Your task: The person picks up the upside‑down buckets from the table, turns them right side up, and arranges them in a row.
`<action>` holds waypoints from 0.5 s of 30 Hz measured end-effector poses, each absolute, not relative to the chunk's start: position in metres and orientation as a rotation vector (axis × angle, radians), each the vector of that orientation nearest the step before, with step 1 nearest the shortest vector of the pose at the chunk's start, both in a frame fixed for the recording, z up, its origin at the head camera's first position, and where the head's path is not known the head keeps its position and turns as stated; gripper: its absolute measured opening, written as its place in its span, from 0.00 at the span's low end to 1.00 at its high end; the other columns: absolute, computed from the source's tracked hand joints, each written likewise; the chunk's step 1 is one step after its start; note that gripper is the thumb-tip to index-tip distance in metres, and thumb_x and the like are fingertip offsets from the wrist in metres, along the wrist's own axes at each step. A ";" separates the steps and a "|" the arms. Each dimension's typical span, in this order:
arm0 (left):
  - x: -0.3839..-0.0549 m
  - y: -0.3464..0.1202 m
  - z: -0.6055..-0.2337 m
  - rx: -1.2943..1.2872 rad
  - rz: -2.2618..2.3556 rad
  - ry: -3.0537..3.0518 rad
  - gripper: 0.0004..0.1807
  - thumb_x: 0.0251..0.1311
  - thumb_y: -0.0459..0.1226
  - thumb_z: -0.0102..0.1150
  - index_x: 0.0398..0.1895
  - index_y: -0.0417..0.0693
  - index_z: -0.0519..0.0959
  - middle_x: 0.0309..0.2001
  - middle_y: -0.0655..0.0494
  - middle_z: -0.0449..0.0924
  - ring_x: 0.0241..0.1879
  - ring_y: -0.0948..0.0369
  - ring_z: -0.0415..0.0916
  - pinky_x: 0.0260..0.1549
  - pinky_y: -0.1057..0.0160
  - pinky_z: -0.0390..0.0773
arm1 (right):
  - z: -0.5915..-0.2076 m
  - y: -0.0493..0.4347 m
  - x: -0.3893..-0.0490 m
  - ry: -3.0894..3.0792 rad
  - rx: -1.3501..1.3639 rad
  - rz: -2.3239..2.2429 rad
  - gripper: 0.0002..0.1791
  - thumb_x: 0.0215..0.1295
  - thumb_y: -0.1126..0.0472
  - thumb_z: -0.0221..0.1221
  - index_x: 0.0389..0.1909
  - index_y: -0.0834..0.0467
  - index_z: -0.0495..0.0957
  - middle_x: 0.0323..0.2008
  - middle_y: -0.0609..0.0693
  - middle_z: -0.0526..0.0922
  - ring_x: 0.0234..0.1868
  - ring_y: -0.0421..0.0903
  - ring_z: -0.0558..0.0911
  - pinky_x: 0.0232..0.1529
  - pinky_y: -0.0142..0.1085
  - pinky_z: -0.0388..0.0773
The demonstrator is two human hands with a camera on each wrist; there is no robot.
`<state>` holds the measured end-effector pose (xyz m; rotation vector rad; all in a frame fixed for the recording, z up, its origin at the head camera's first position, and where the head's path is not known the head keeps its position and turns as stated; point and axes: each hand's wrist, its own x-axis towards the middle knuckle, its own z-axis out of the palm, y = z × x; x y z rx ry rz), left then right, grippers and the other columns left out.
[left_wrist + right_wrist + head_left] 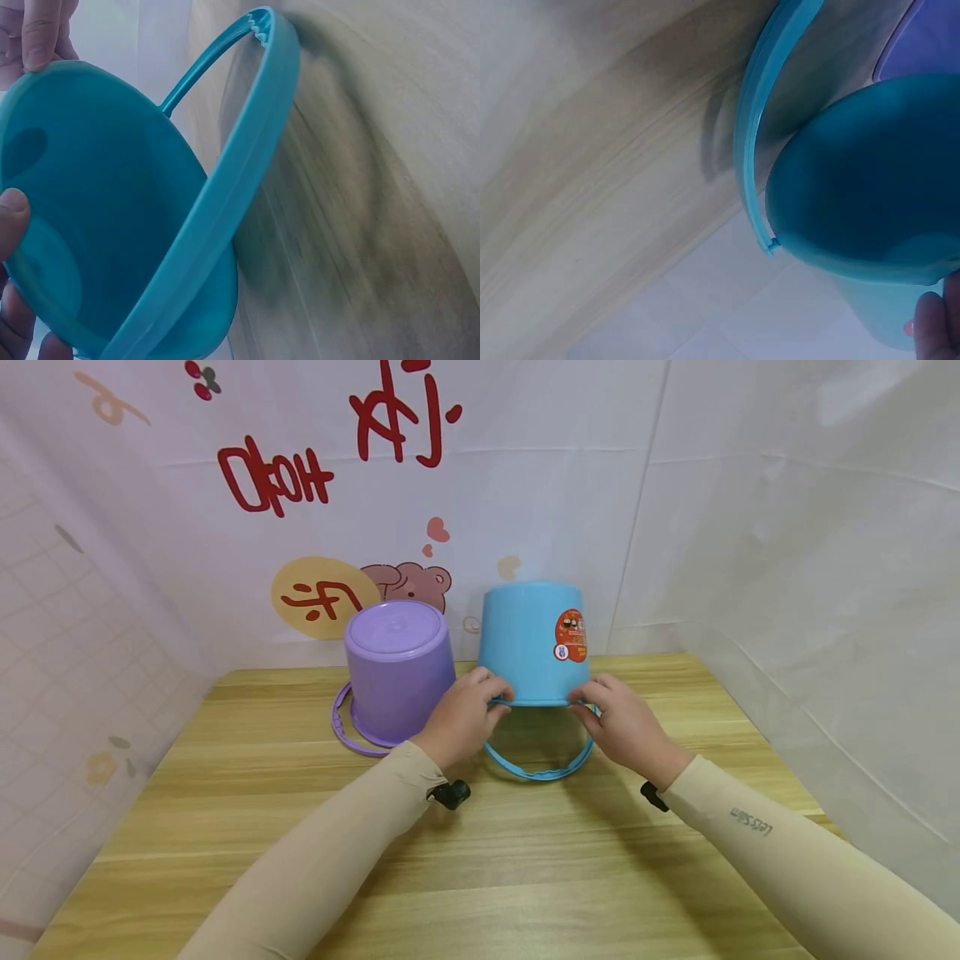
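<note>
A light-blue bucket with an orange sticker is held bottom up, its mouth tipped toward me. My left hand pinches its rim on the left, thumb on the inner side. On the right, my right hand pinches the same rim between thumb and fingers. The blue handle hangs below the mouth in a loop. In the left wrist view the hollow inside shows nothing in it. Just left of my left hand, a purple bucket stands upside down on the table.
The purple bucket's handle lies around its base on the wooden table. Behind the table hangs a white cloth with red characters and a printed bear. White sheeting closes off the right side.
</note>
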<state>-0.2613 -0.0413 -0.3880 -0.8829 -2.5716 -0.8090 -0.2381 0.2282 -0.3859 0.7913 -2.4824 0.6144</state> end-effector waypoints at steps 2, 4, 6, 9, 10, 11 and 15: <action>-0.262 -0.042 -0.387 -0.870 -0.826 -2.560 0.05 0.69 0.36 0.69 0.45 0.53 0.85 0.45 0.55 0.82 0.49 0.54 0.80 0.51 0.54 0.80 | -0.386 0.229 -0.240 -2.455 0.813 0.606 0.10 0.64 0.69 0.71 0.45 0.59 0.86 0.38 0.53 0.81 0.36 0.50 0.79 0.35 0.42 0.78; -0.263 -0.042 -0.385 -0.857 -0.841 -2.554 0.05 0.69 0.36 0.68 0.45 0.52 0.85 0.45 0.55 0.81 0.49 0.53 0.80 0.51 0.54 0.80 | -0.385 0.231 -0.241 -2.428 0.844 0.584 0.14 0.63 0.71 0.71 0.49 0.58 0.87 0.39 0.54 0.82 0.36 0.50 0.79 0.34 0.42 0.78; -0.264 -0.042 -0.384 -0.842 -0.860 -2.553 0.05 0.69 0.36 0.68 0.45 0.53 0.85 0.45 0.55 0.81 0.49 0.54 0.80 0.50 0.54 0.79 | -0.385 0.232 -0.243 -2.403 0.881 0.549 0.19 0.62 0.73 0.71 0.53 0.57 0.87 0.40 0.56 0.82 0.35 0.49 0.78 0.33 0.41 0.78; -0.265 -0.042 -0.382 -0.832 -0.882 -2.549 0.05 0.69 0.36 0.68 0.45 0.53 0.85 0.45 0.55 0.81 0.48 0.54 0.79 0.49 0.54 0.79 | -0.384 0.234 -0.246 -2.358 0.943 0.496 0.26 0.59 0.77 0.70 0.58 0.56 0.87 0.41 0.58 0.83 0.35 0.49 0.78 0.33 0.40 0.79; -0.266 -0.042 -0.381 -0.829 -0.886 -2.548 0.04 0.69 0.36 0.68 0.45 0.53 0.85 0.45 0.55 0.81 0.47 0.54 0.79 0.48 0.54 0.79 | -0.383 0.235 -0.247 -2.341 0.963 0.473 0.28 0.59 0.78 0.70 0.59 0.55 0.86 0.40 0.58 0.83 0.35 0.49 0.77 0.33 0.40 0.79; -0.266 -0.041 -0.380 -0.827 -0.889 -2.548 0.04 0.70 0.36 0.68 0.45 0.53 0.85 0.44 0.55 0.81 0.47 0.54 0.78 0.47 0.54 0.79 | -0.383 0.235 -0.247 -2.323 0.981 0.454 0.29 0.58 0.79 0.69 0.60 0.55 0.86 0.39 0.58 0.83 0.35 0.49 0.77 0.33 0.40 0.79; -0.267 -0.041 -0.379 -0.830 -0.894 -2.531 0.04 0.70 0.37 0.67 0.45 0.52 0.85 0.43 0.54 0.80 0.45 0.53 0.77 0.47 0.53 0.78 | -0.381 0.238 -0.250 -2.262 1.024 0.393 0.34 0.54 0.82 0.68 0.61 0.53 0.85 0.35 0.58 0.82 0.34 0.50 0.76 0.32 0.40 0.77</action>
